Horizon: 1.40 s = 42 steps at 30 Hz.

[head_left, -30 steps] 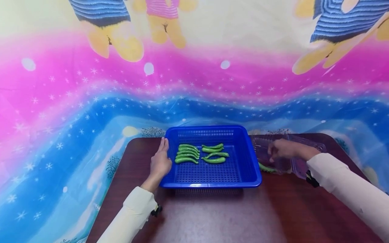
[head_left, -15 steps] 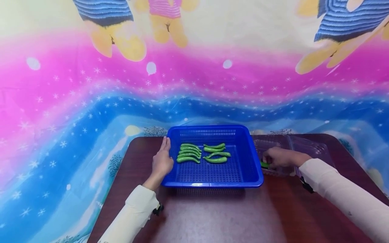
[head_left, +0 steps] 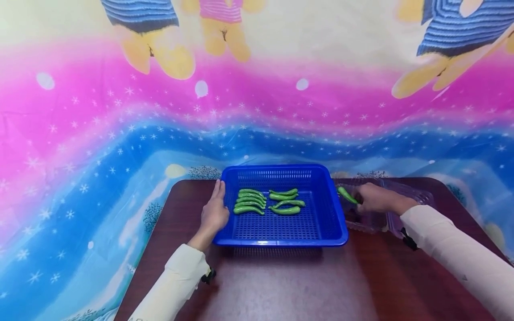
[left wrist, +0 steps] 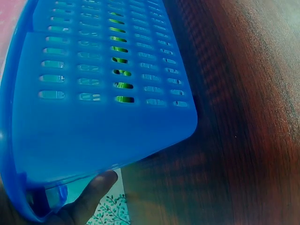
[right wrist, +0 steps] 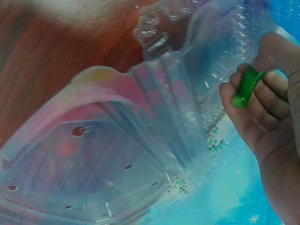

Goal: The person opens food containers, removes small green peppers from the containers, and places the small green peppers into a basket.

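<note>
A blue plastic basket stands on the table, with two groups of slim green peppers lying in its left and middle parts. My left hand rests along the basket's left side, its visible fingers straight and pointing away from me. In the left wrist view one finger shows by the rim at the basket's corner. My right hand pinches one green pepper between thumb and fingers, over a clear plastic clamshell box. The pepper's blunt end sticks out past the fingers in the right wrist view.
The clamshell's raised lid, with small holes, lies folded back to the right. The box sits close beside the basket's right wall. A printed cloth backdrop hangs right behind the far edge of the dark wooden table.
My right hand reached down into the clamshell, took hold of a green pepper and has raised it. The left hand stays at the basket, and the view has shifted slightly.
</note>
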Each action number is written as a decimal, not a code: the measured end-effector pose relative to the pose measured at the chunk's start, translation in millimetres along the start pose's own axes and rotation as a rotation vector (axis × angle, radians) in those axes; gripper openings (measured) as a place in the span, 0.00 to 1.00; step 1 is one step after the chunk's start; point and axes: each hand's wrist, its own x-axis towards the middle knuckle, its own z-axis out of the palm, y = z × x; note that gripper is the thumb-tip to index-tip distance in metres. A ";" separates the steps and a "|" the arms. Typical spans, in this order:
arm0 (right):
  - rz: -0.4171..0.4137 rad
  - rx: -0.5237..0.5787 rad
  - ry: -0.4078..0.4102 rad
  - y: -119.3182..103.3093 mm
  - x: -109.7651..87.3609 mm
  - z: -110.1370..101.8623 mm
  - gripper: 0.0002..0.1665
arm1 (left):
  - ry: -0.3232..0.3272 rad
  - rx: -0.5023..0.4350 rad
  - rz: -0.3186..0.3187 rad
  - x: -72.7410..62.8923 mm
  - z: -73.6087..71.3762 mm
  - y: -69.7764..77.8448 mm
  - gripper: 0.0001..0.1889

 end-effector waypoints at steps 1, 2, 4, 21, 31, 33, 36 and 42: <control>0.006 -0.009 0.018 -0.3 0.1 -1.4 0.14 | -0.005 0.000 -0.002 -0.2 -0.1 -0.6 0.45; 0.001 -0.018 0.040 -0.8 0.3 -2.9 0.14 | -0.009 0.002 -0.002 -0.6 -0.3 -1.2 0.45; -0.007 -0.028 0.076 -2.6 0.4 -5.9 0.16 | -0.014 0.010 -0.004 -1.0 -0.5 -2.5 0.44; -0.130 0.014 0.276 -28.3 9.7 -42.6 0.21 | -0.022 0.043 -0.014 0.4 2.2 2.6 0.47; -0.237 -0.054 0.293 -75.1 28.1 -59.2 0.19 | -0.019 0.054 -0.017 1.1 2.8 1.5 0.47; -0.261 -0.060 0.273 -84.3 32.2 -59.9 0.19 | -0.017 0.053 -0.018 0.7 2.7 1.6 0.47; -0.276 -0.041 0.243 -96.0 38.8 -60.6 0.20 | -0.019 0.050 -0.023 0.5 2.3 1.9 0.47; -0.308 -0.026 0.234 -117.4 50.6 -59.2 0.21 | -0.011 0.053 -0.021 0.2 1.9 3.6 0.46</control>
